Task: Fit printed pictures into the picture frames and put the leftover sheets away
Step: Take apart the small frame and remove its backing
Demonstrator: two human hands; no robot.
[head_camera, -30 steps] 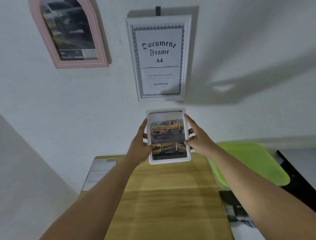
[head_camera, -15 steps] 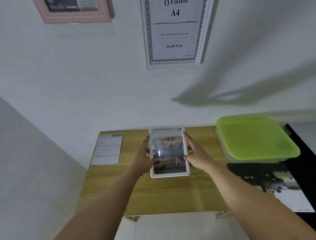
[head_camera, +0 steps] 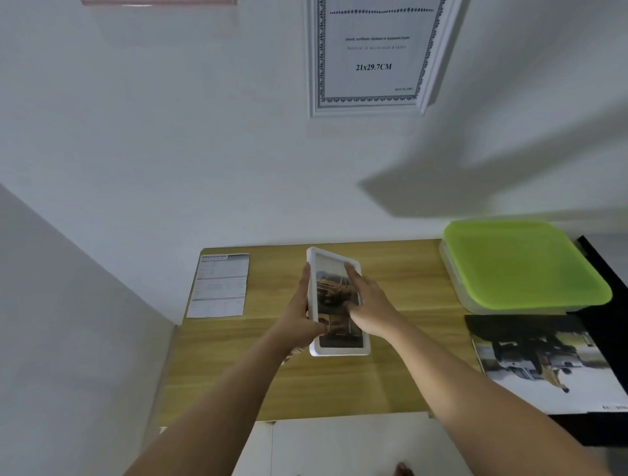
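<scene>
I hold a small white picture frame [head_camera: 324,350] with a yellow truck picture in it, tilted over the middle of the wooden table [head_camera: 390,384]. My left hand [head_camera: 300,316] grips its left edge. My right hand [head_camera: 368,305] lies across its front and right side, fingers spread on the picture. A white A4 document frame [head_camera: 368,108] hangs on the wall above. A specification sheet [head_camera: 219,287] lies at the table's back left. A large printed picture [head_camera: 543,363] lies at the right.
A lime-green lidded box [head_camera: 523,265] sits at the table's back right, against the wall. The bottom edge of a pink frame [head_camera: 156,2] shows at the top left. A dark surface [head_camera: 608,295] adjoins the table on the right. A white wall [head_camera: 68,322] stands close on the left.
The small frame came down from in front of the wall to just above the table and has turned sideways. The view tipped downward. My right hand shifted onto the frame's front.
</scene>
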